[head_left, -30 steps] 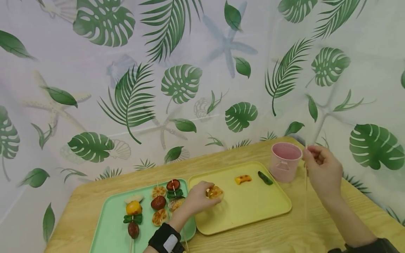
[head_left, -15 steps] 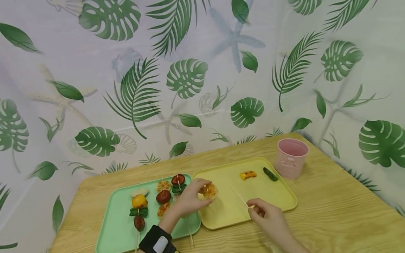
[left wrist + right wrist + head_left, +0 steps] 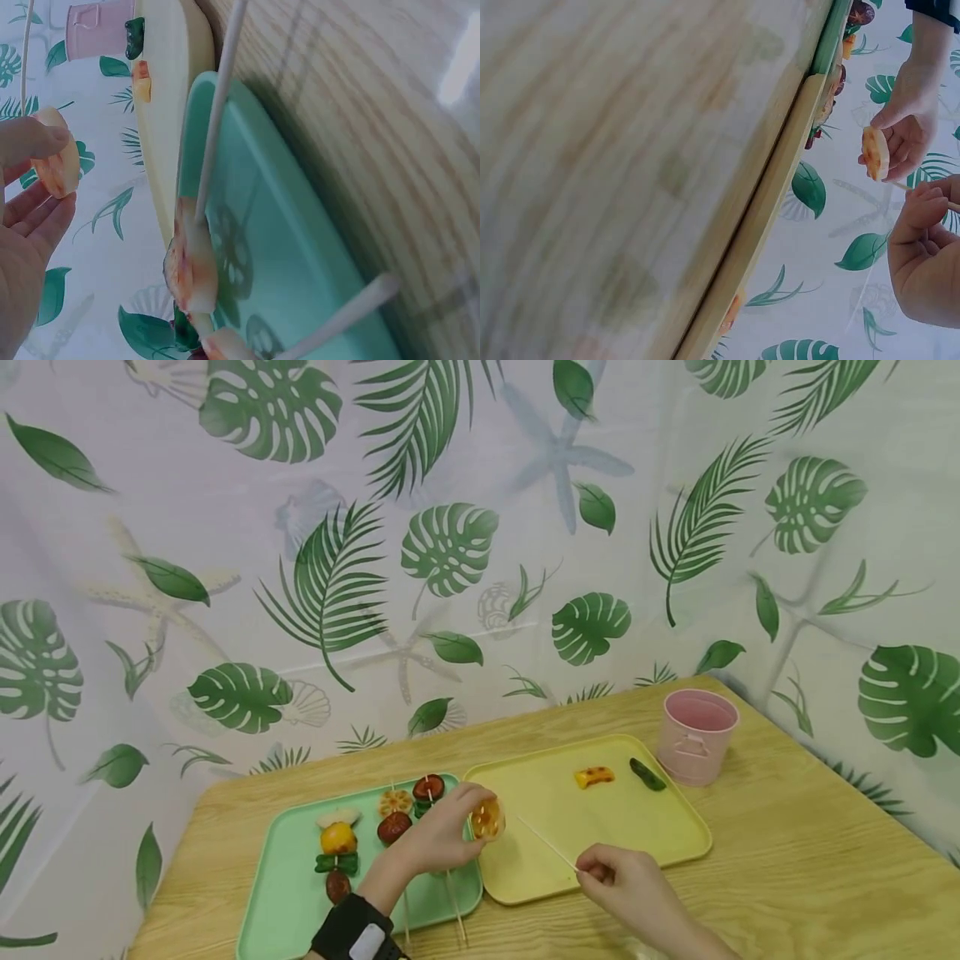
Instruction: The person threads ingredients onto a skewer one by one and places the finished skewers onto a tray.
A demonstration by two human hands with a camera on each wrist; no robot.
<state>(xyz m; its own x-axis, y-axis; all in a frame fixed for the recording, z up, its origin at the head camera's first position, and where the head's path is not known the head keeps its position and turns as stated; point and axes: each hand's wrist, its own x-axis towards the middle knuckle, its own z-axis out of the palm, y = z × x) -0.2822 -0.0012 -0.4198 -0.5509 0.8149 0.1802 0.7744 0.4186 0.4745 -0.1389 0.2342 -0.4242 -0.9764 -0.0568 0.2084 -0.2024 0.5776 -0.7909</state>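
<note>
Over the seam between the two trays, my left hand [image 3: 438,833] pinches a browned lotus root slice [image 3: 489,819] by its edge, thumb below and fingers above. In the left wrist view the slice [image 3: 60,161] is clear of the trays. My right hand [image 3: 628,887], at the yellow tray's front edge, pinches a thin wooden skewer [image 3: 546,842] near one end. Its other end slants up and left toward the slice. From the right wrist, the skewer [image 3: 901,185] shows close beside the slice [image 3: 875,154].
Loaded skewers with several food pieces, such as a yellow piece [image 3: 339,838], lie on the green tray [image 3: 273,881]. The yellow tray [image 3: 525,881] holds an orange piece [image 3: 595,777] and a green pepper piece [image 3: 647,774]. A pink bucket [image 3: 693,752] stands behind its right corner.
My right hand has come from beside the bucket, left and nearer, tipping the upright skewer toward the slice. My left hand keeps hold of the slice, now turned more face-on to the head camera.
</note>
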